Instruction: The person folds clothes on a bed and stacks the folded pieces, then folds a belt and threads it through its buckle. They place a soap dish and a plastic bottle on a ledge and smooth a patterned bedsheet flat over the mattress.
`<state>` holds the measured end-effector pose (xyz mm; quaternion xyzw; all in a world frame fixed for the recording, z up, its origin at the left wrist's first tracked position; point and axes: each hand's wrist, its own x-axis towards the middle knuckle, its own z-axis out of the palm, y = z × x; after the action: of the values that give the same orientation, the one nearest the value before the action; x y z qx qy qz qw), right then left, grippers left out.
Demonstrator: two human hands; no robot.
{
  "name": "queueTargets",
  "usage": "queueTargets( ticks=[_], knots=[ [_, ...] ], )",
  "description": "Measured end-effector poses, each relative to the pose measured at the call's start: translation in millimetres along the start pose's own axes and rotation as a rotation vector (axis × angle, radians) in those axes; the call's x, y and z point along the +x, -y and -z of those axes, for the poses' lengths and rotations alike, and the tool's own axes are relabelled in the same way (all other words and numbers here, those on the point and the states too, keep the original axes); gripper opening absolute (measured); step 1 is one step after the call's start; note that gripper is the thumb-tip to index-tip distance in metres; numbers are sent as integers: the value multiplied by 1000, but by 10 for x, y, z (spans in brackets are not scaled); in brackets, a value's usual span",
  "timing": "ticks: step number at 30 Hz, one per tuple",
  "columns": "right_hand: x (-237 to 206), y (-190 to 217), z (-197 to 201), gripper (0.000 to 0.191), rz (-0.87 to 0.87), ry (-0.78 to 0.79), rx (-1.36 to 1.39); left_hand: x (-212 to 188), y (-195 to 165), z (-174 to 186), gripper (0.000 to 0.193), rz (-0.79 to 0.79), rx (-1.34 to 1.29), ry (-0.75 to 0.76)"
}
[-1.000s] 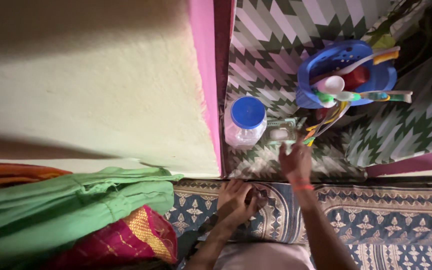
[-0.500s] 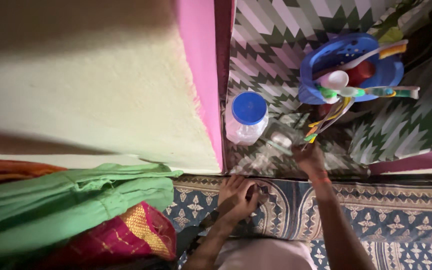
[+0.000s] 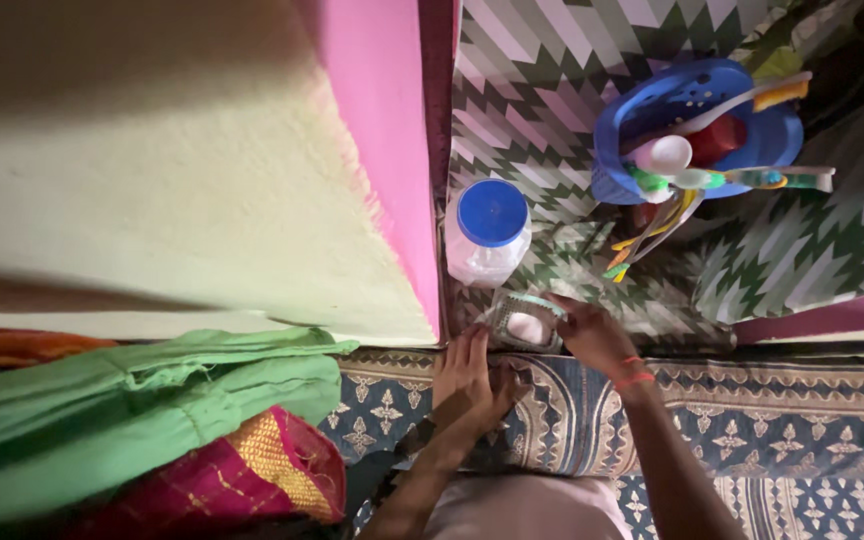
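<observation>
While the right hand [image 3: 592, 335] pinches a small open case [image 3: 524, 322] by its right end, the left hand [image 3: 470, 375] rests flat on the patterned blue mat [image 3: 772, 420] just below and to the left, fingers spread and holding nothing. The case sits right at the near edge of the zigzag cloth [image 3: 552, 90], where that cloth meets the mat, and its long axis runs roughly left to right, tilted slightly up toward the right. Something pale and rounded lies inside it, though the view is too dim to say what. The right hand is already on the case, so it is the nearer one; the left hand's fingertips lie just beside the case's lower left corner, perhaps touching it. A clear jar with a blue lid [image 3: 490, 232] stands just beyond the case, and a blue basket [image 3: 652, 110] of toothbrushes sits farther off toward the cloth's far right corner.
</observation>
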<state>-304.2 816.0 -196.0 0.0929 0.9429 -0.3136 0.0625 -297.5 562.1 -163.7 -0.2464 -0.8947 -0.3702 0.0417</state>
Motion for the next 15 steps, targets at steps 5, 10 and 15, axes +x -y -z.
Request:
queueTargets(
  ticks=[5,10,15],
  knots=[
    [139,57,-166,43,76,-141,79,3,-1,3,62,56,4,74],
    [273,70,-388,50,9,-298,127,13,-42,18,59,51,56,34],
    [305,52,-539,35,-57,-319,225,17,-69,83,79,-6,-111,-42]
  ],
)
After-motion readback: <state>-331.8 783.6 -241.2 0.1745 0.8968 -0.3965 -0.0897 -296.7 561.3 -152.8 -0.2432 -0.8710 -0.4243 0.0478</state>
